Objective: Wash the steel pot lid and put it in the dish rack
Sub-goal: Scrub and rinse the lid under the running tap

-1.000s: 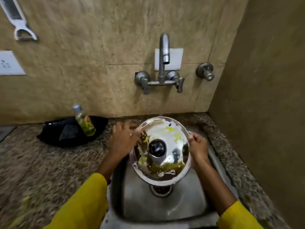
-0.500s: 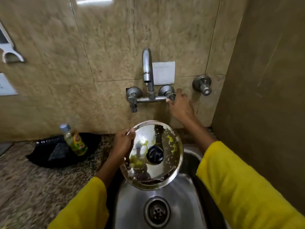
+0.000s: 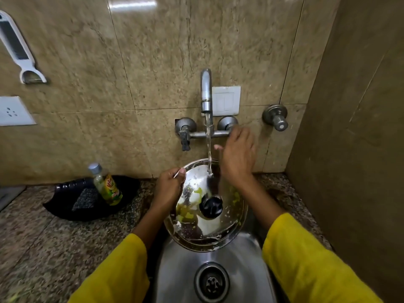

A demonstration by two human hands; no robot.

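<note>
The steel pot lid (image 3: 209,228) has a black knob and yellow-green food smears. It is held tilted over the steel sink (image 3: 179,272), under the wall tap (image 3: 206,92). Water runs from the spout onto the lid's upper part. My left hand (image 3: 168,189) grips the lid by its left rim. My right hand (image 3: 238,156) hovers with spread fingers above the lid's right edge, just below the tap's right valve, and holds nothing. The hand is motion-blurred. No dish rack is in view.
A small green dish-soap bottle (image 3: 106,185) leans in a black tray (image 3: 65,206) with a dark scrub pad on the granite counter to the left. A second valve (image 3: 276,117) is on the wall at the right. A side wall closes the right.
Water now flows from the tap onto the lid. My right hand has left the tap's right valve and dropped toward the lid. My left hand has kept its grip throughout.
</note>
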